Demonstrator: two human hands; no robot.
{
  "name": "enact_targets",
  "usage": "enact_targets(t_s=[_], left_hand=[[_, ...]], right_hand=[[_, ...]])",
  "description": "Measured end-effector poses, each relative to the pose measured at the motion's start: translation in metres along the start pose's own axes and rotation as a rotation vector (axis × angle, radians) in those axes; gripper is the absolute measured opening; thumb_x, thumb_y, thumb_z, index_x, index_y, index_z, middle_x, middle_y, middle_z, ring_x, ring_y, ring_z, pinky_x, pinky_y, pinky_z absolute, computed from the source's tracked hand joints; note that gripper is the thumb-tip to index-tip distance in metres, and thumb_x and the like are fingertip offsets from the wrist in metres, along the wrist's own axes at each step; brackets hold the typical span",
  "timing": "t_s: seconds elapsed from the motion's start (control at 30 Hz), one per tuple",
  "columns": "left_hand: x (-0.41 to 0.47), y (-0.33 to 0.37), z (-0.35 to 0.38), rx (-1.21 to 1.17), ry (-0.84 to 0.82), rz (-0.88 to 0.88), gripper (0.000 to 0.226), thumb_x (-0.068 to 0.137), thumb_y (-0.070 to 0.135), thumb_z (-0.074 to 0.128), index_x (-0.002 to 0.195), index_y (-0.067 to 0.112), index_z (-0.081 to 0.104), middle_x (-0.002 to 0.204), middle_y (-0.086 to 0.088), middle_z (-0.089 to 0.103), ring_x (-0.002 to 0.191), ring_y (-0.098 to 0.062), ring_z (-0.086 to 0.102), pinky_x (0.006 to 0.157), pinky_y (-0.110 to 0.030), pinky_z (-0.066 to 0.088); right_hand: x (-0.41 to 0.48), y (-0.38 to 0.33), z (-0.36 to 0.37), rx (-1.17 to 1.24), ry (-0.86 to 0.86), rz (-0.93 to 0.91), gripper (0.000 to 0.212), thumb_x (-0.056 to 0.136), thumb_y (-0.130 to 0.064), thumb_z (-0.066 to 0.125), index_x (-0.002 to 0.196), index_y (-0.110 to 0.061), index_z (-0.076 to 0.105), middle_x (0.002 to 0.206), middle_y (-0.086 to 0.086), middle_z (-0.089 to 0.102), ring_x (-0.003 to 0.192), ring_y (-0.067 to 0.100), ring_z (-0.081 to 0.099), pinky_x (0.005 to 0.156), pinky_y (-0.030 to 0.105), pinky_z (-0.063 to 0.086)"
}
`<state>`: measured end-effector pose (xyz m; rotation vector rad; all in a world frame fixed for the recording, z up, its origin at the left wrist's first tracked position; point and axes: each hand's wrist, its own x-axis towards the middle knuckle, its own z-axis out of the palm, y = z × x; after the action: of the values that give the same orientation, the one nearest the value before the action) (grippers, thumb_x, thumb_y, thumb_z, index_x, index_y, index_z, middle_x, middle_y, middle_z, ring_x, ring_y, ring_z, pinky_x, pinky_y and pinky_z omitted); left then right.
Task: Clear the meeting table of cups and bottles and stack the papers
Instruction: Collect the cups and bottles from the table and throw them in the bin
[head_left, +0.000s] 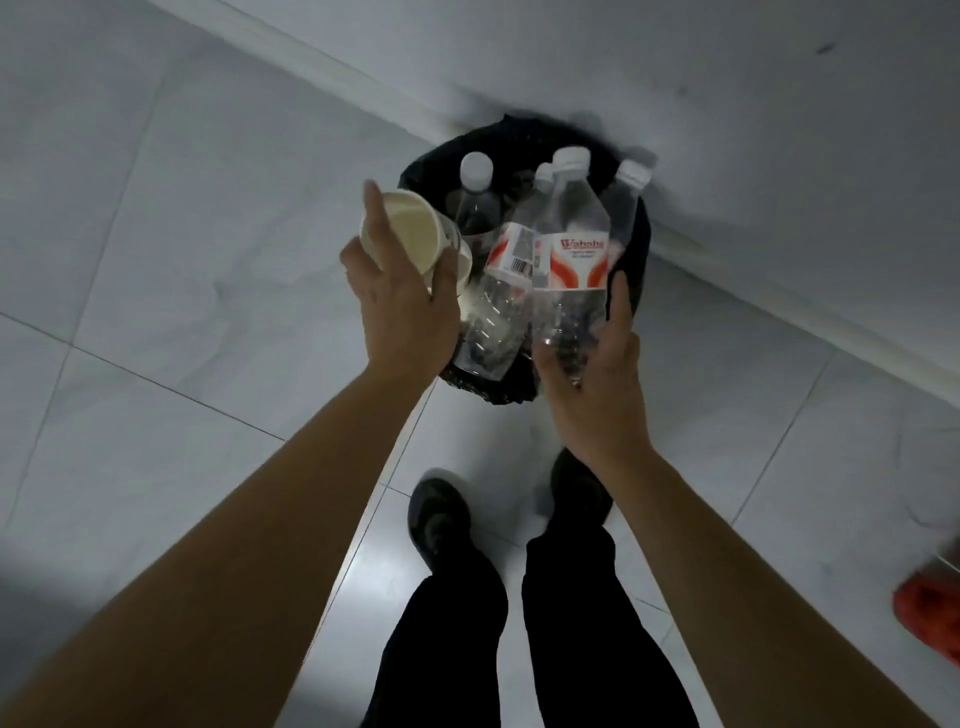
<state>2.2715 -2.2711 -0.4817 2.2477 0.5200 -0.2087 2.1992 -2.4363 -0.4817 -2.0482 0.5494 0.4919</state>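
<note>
You're over pale tiled floor (156, 260), standing at round black-lined trash bin (636, 244) by wall. Clear plastic water bottles, white caps, already poking out of bin. Your right hand (597, 379) wrapped round base of red-and-white-labelled clear bottle (569, 244), held above bin. Left hand (400, 301) clamped on stacked cream paper cups (410, 234), tipped at bin's left edge.

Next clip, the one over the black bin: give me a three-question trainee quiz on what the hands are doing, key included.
1. True or false: the left hand holds a paper cup.
2. What does the right hand grip? A) papers B) the labelled bottle C) nothing
3. Fill in: the black bin stands on the floor by the ____.

Key: 1 true; 2 B; 3 wall.
</note>
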Motion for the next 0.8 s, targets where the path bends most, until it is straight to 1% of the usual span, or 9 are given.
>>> enact_targets(t_s=[0.03, 0.13, 0.2, 0.3, 0.47, 0.57, 0.63, 0.73, 0.8], left_hand=[[0.008, -0.010, 0.012, 0.099, -0.029, 0.019, 0.085, 0.094, 0.037, 0.058, 0.160, 0.016, 0.008, 0.142, -0.021, 0.030, 0.128, -0.040, 0.037, 0.104, -0.048, 0.037], [0.018, -0.034, 0.036, 0.456, -0.154, 0.054, 0.079, 0.096, 0.039, 0.054, 0.160, 0.020, 0.011, 0.151, -0.024, 0.023, 0.134, -0.043, 0.029, 0.105, -0.051, 0.033], [0.015, -0.041, 0.038, 0.564, -0.190, 0.104, 0.077, 0.096, 0.041, 0.051, 0.160, 0.020, 0.013, 0.155, -0.026, 0.020, 0.138, -0.044, 0.025, 0.105, -0.054, 0.034], [-0.001, -0.040, 0.022, 0.466, -0.186, 0.085, 0.079, 0.097, 0.051, 0.042, 0.160, 0.014, 0.013, 0.159, -0.026, 0.016, 0.144, -0.046, 0.019, 0.109, -0.058, 0.029], [-0.065, -0.004, -0.053, 0.186, -0.097, 0.126, 0.066, 0.104, 0.043, 0.036, 0.157, 0.008, 0.021, 0.161, -0.022, 0.022, 0.149, -0.035, 0.019, 0.117, -0.053, 0.026], [-0.121, 0.041, -0.124, 0.038, -0.037, 0.069, 0.061, 0.104, 0.039, 0.037, 0.156, 0.009, 0.026, 0.159, -0.014, 0.030, 0.149, -0.026, 0.024, 0.119, -0.041, 0.027], [-0.161, 0.077, -0.179, -0.013, -0.013, 0.018, 0.059, 0.103, 0.037, 0.044, 0.155, 0.013, 0.030, 0.159, -0.008, 0.031, 0.148, -0.020, 0.026, 0.117, -0.031, 0.026], [-0.218, 0.140, -0.271, -0.123, 0.018, -0.061, 0.060, 0.099, 0.033, 0.055, 0.153, 0.021, 0.032, 0.152, 0.001, 0.039, 0.138, -0.009, 0.040, 0.112, -0.037, 0.039], [-0.253, 0.181, -0.335, -0.207, 0.072, -0.095, 0.063, 0.094, 0.042, 0.054, 0.152, 0.029, 0.033, 0.147, 0.008, 0.044, 0.127, 0.003, 0.046, 0.107, -0.037, 0.044]], right_hand=[[0.003, 0.007, 0.006, -0.041, 0.000, -0.019, 0.089, 0.095, -0.049, 0.059, 0.156, -0.041, -0.005, 0.143, 0.011, 0.037, 0.102, 0.013, 0.064, 0.078, 0.020, 0.054], [0.006, 0.013, 0.015, -0.081, 0.056, -0.074, 0.086, 0.095, -0.052, 0.057, 0.156, -0.042, -0.004, 0.141, 0.014, 0.036, 0.110, 0.024, 0.063, 0.083, 0.035, 0.060], [0.007, 0.014, 0.017, -0.097, 0.066, -0.095, 0.088, 0.094, -0.053, 0.058, 0.156, -0.041, -0.004, 0.140, 0.015, 0.037, 0.113, 0.025, 0.062, 0.084, 0.038, 0.060], [0.003, 0.005, 0.012, -0.144, 0.033, -0.066, 0.096, 0.091, -0.061, 0.057, 0.157, -0.037, -0.007, 0.145, 0.015, 0.034, 0.122, 0.026, 0.054, 0.089, 0.037, 0.055], [-0.037, -0.042, -0.024, -0.266, 0.031, -0.127, 0.087, 0.096, -0.062, 0.047, 0.158, -0.029, -0.005, 0.162, 0.013, 0.017, 0.148, 0.029, 0.027, 0.110, 0.056, 0.041], [-0.090, -0.095, -0.061, -0.318, 0.003, -0.171, 0.075, 0.101, -0.055, 0.040, 0.159, -0.022, 0.005, 0.163, 0.011, 0.018, 0.150, 0.025, 0.023, 0.113, 0.053, 0.038], [-0.133, -0.141, -0.089, -0.328, -0.037, -0.232, 0.072, 0.100, -0.055, 0.037, 0.158, -0.022, 0.011, 0.161, 0.006, 0.022, 0.149, 0.020, 0.026, 0.114, 0.045, 0.038], [-0.202, -0.219, -0.138, -0.285, -0.106, -0.325, 0.068, 0.100, -0.055, 0.038, 0.157, -0.025, 0.018, 0.160, -0.004, 0.026, 0.147, 0.008, 0.026, 0.114, 0.032, 0.035], [-0.247, -0.274, -0.169, -0.256, -0.115, -0.376, 0.062, 0.099, -0.056, 0.039, 0.154, -0.035, 0.020, 0.156, -0.011, 0.030, 0.142, -0.002, 0.029, 0.109, 0.022, 0.034]])
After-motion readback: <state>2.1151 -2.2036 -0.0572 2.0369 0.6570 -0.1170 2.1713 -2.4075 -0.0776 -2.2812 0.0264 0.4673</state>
